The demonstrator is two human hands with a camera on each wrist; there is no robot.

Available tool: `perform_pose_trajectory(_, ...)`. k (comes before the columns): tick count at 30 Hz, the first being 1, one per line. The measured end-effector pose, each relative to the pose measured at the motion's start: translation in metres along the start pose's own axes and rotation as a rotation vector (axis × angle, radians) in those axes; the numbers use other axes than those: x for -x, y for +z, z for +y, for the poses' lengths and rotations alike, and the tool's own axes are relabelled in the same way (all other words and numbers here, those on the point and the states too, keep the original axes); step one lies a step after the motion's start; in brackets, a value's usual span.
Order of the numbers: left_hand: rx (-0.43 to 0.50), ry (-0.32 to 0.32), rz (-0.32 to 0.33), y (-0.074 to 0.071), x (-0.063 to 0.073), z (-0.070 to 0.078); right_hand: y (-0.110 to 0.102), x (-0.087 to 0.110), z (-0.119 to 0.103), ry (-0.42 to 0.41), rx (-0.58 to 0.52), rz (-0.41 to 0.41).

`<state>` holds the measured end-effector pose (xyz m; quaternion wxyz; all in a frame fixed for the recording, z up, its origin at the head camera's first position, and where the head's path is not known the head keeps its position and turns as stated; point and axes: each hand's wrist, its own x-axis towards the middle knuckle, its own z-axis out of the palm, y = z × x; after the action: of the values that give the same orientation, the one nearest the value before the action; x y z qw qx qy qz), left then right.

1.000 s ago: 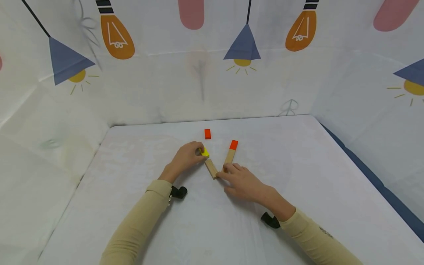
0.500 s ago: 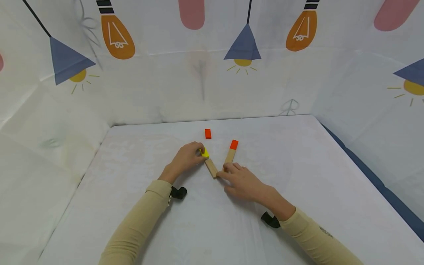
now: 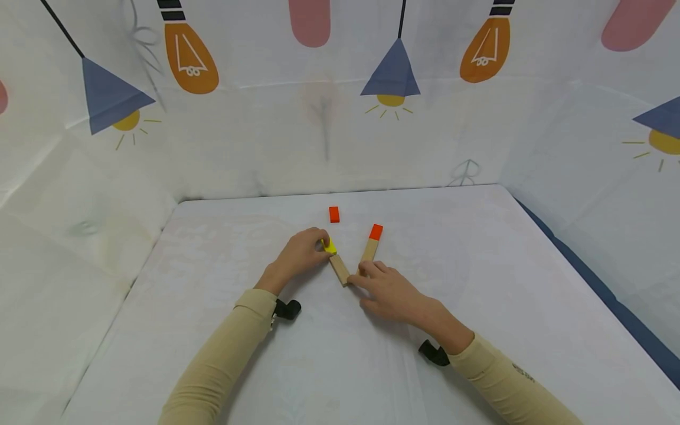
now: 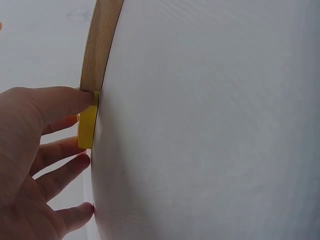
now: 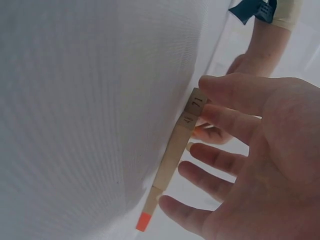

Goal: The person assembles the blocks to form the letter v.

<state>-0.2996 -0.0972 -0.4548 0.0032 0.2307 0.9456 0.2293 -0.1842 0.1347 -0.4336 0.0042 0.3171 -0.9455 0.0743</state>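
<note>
My left hand (image 3: 300,254) pinches a small yellow block (image 4: 87,127) between thumb and forefinger, flat on the table. The yellow block touches the far end of a plain wooden block (image 3: 340,270). That block forms the left arm of a V. The V's right arm is wooden too (image 3: 369,250), with a red block (image 3: 376,232) at its far tip. At the V's near point, my right hand (image 3: 393,295) touches the blocks with extended, loosely bent fingers. Number-marked block ends (image 5: 196,102) show beside its thumb. The fingers hide part of the join in the head view.
A second red block (image 3: 334,214) lies alone beyond the V, near the table's back edge. The white-covered table (image 3: 212,366) meets a printed cloth wall (image 3: 239,136) at the back and left. A dark blue strip (image 3: 600,289) runs along the right edge.
The yellow block and the left wooden block have shifted very slightly and now meet more closely in line. Both hands stay almost still.
</note>
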Motion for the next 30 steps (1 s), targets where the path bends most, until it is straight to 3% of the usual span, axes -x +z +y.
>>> perform_pose_trajectory(12,0.000,-0.003,-0.024,-0.0018,-0.0003,0.0003,0.0000,0.0012,0.0010,-0.007,-0.014,0.002)
perform_pose_trajectory(30,0.038,0.015,-0.011,-0.0036,0.0037,0.0014,-0.0004,0.0019,0.0005,-0.022,0.007,0.020)
